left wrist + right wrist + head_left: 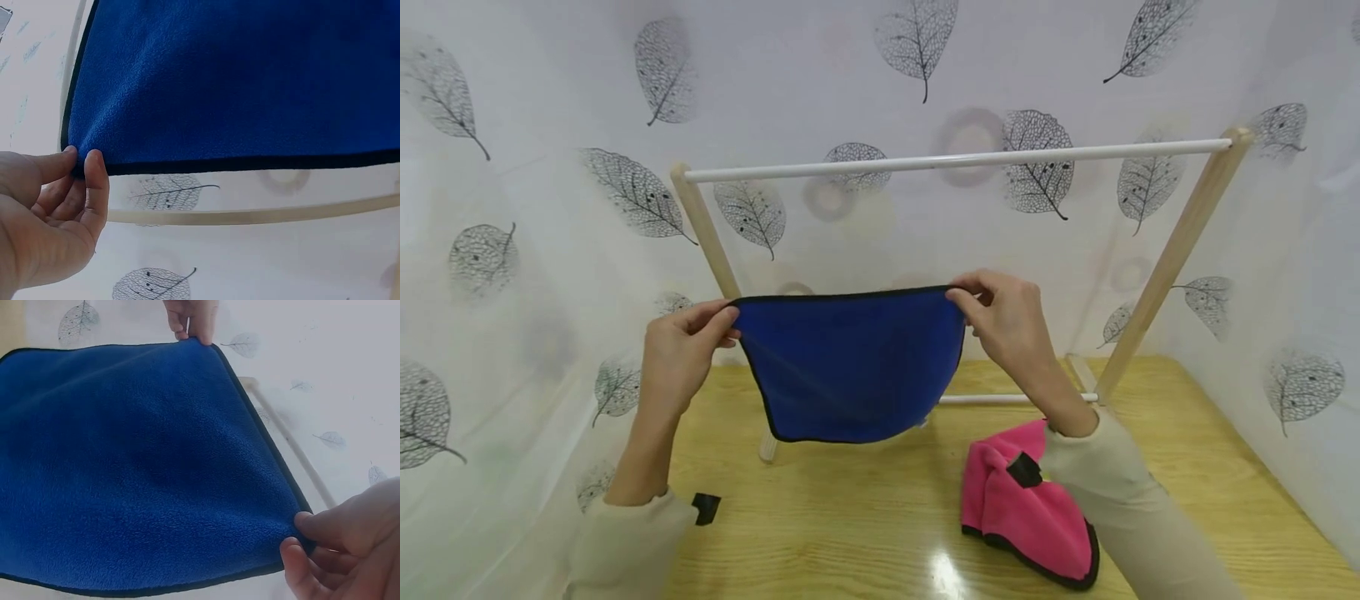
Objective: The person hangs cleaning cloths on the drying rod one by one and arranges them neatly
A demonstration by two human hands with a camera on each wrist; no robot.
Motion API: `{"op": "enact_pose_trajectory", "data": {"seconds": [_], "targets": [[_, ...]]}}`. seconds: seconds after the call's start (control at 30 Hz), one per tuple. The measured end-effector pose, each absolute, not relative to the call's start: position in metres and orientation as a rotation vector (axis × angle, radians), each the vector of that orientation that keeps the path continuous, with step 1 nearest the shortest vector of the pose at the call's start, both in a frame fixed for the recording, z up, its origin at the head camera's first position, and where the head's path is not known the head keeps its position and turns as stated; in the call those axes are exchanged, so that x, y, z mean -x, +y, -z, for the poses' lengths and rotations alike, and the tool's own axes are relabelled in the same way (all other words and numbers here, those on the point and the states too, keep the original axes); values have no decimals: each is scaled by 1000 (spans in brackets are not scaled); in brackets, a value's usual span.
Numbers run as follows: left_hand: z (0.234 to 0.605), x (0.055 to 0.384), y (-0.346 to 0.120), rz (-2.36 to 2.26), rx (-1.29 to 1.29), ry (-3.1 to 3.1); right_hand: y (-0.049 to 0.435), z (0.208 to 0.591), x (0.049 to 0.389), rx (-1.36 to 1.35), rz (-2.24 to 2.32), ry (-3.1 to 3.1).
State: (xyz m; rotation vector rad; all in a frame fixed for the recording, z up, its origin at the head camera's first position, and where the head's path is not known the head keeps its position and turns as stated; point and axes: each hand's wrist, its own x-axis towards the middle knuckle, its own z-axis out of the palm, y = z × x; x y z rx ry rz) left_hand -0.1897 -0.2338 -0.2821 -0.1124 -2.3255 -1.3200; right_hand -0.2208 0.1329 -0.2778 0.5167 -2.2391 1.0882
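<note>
A blue cloth with black edging is stretched out between both hands in the head view. At its upper left corner, the left hand pinches the fabric between thumb and fingers. The right hand grips the upper right corner the same way. From there the cloth hangs down in front of the wooden rack, its lower edge curving up toward the right. In the left wrist view the left hand holds the black-edged corner. The right wrist view shows the cloth's fuzzy face spread between the two hands.
Behind the cloth stands a rack with a white top rod and wooden posts. A crumpled pink cloth with black edging lies on the wooden table, under the right forearm. Leaf-printed white sheeting surrounds the table.
</note>
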Motion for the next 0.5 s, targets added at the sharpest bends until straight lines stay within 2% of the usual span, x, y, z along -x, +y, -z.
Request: {"op": "enact_pose_trajectory", "data": {"seconds": [0.5], "targets": [[237, 204, -232, 1440, 133, -2208, 140, 232, 228, -571, -1092, -2124]]}}
